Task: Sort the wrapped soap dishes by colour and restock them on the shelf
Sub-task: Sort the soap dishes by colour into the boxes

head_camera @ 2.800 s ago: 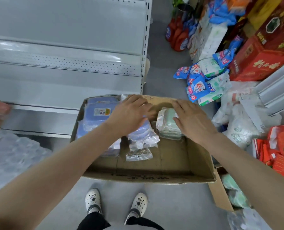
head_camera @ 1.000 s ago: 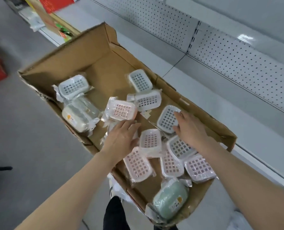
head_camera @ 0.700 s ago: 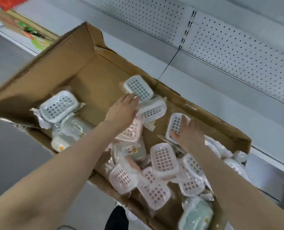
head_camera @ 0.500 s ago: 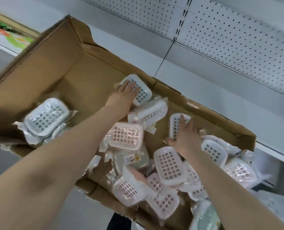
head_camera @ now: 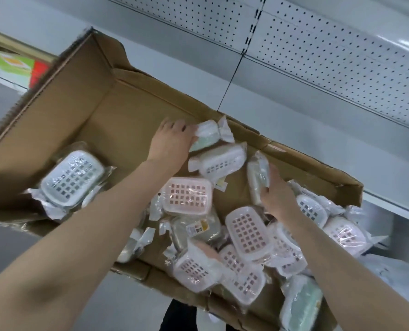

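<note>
An open cardboard box [head_camera: 136, 108] holds several plastic-wrapped soap dishes in pink, grey-white, cream and green. My left hand [head_camera: 172, 142] grips a wrapped green soap dish [head_camera: 208, 137] at the box's far wall and tips it on edge. My right hand [head_camera: 277, 194] holds another wrapped dish [head_camera: 257, 177] turned on its side, a little to the right. A pink dish [head_camera: 186, 195] lies between my forearms. A grey-white dish [head_camera: 71, 179] rests at the left end, and a green one [head_camera: 302, 304] at the near right corner.
A grey shelf board [head_camera: 294, 120] with a perforated back panel [head_camera: 330, 51] runs behind the box. Coloured packaging [head_camera: 15, 65] shows at the far left. Grey floor lies below the box, with my dark trousers [head_camera: 184, 316] at the bottom.
Both hands went from lying flat on dishes to grasping them; each dish has been turned up on its edge. The view has moved closer to the box.
</note>
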The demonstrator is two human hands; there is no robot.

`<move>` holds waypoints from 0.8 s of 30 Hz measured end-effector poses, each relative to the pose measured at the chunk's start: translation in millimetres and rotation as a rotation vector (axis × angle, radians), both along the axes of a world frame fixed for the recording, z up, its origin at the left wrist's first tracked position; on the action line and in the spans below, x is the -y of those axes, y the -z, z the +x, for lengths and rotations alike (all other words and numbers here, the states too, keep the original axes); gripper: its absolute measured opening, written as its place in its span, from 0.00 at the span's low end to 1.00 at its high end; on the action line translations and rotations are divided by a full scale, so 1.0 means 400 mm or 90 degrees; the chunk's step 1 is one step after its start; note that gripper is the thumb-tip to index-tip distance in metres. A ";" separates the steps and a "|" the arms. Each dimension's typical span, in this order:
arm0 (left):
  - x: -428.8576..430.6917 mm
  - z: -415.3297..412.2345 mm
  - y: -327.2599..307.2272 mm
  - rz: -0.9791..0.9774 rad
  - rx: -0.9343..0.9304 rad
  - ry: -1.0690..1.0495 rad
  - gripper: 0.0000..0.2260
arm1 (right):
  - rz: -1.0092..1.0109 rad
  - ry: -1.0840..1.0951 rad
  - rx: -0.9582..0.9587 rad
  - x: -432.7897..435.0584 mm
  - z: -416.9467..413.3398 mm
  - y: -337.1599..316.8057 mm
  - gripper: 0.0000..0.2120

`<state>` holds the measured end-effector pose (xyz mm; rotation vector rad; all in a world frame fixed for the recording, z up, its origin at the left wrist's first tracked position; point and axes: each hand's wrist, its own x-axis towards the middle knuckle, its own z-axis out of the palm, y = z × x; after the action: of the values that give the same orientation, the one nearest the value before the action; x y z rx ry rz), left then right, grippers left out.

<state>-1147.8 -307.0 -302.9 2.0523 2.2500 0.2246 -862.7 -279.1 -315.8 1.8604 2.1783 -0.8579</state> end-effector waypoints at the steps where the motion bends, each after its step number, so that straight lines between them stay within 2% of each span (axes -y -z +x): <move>1: 0.014 0.005 -0.018 -0.020 0.038 -0.034 0.15 | 0.025 -0.020 0.015 0.004 0.000 -0.007 0.32; 4: 0.069 0.017 -0.060 0.052 0.124 -0.071 0.16 | 0.112 -0.053 0.041 0.023 0.026 -0.036 0.28; 7: 0.125 0.036 -0.094 0.126 0.195 -0.071 0.16 | 0.136 -0.059 0.068 0.048 0.095 -0.057 0.22; 9: 0.160 0.064 -0.114 0.081 0.213 -0.050 0.24 | 0.152 -0.075 0.074 0.071 0.144 -0.072 0.21; 11: 0.195 0.105 -0.126 -0.008 0.195 -0.009 0.35 | 0.189 -0.077 0.049 0.099 0.185 -0.091 0.20; 12: 0.210 0.125 -0.124 -0.057 0.191 0.007 0.37 | 0.205 -0.075 0.040 0.116 0.203 -0.101 0.20; 15: 0.245 0.175 -0.106 -0.125 0.184 0.061 0.34 | 0.224 -0.051 0.041 0.160 0.252 -0.129 0.18; 19: 0.279 0.216 -0.125 -0.063 0.173 0.085 0.32 | 0.212 -0.023 0.060 0.228 0.308 -0.154 0.14; 22: 0.300 0.266 -0.167 -0.025 0.216 0.133 0.29 | 0.113 -0.072 0.151 0.303 0.340 -0.163 0.08; 24: 0.316 0.302 -0.189 -0.029 0.247 0.149 0.28 | 0.043 -0.118 0.246 0.358 0.352 -0.153 0.11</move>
<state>-1027.1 -433.6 -227.4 2.0154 1.7603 0.4978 -721.9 -422.3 -254.7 1.6507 2.1079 -0.3571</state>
